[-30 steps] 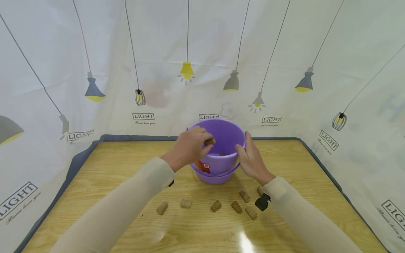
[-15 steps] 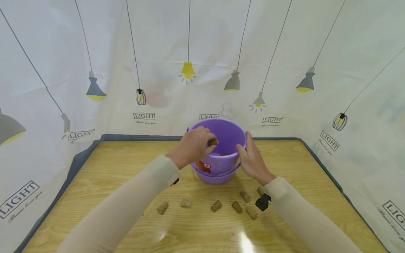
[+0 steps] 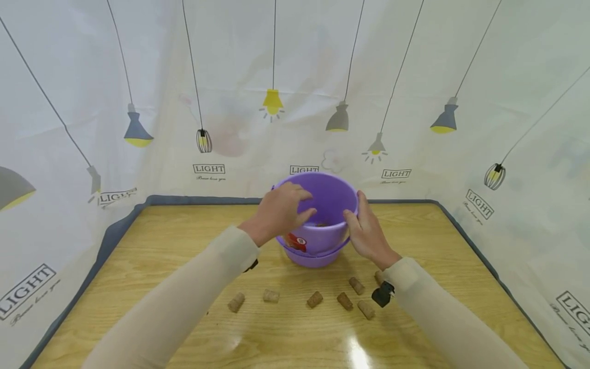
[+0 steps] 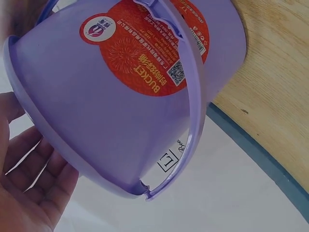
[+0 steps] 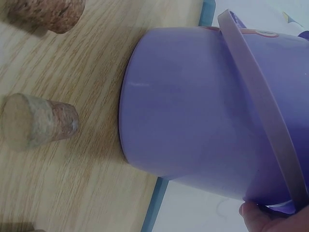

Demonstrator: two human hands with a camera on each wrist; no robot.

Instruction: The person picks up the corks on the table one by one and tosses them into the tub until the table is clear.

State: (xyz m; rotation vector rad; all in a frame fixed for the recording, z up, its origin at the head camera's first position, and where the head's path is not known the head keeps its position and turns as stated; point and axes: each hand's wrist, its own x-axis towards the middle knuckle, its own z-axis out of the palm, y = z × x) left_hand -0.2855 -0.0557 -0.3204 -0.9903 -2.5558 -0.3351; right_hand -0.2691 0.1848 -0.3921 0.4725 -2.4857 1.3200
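Note:
A purple bucket (image 3: 324, 240) stands on the wooden table with its mouth tilted toward me and its handle hanging down in front. My right hand (image 3: 369, 233) grips the bucket's right rim, thumb inside and fingers around the outside. Over the left side of the mouth is my left hand (image 3: 282, 212), thumb and fingers apart with nothing between them. In the left wrist view its loosely bent fingers (image 4: 41, 166) show beside the rim. A bit of brown cork (image 3: 321, 224) shows low inside the bucket; the rest of the inside is hidden.
Several corks lie on the table in front of the bucket, among them a pale cork (image 3: 271, 295) to the left and a darker cork (image 3: 344, 301) to the right. Behind stands a white cloth backdrop (image 3: 239, 102) printed with lamps. A tapered cork (image 5: 41, 121) lies near the bucket's base.
My left hand has let go of the cork it held over the bucket, and its thumb and fingers have spread. The right hand and the bucket have stayed in place.

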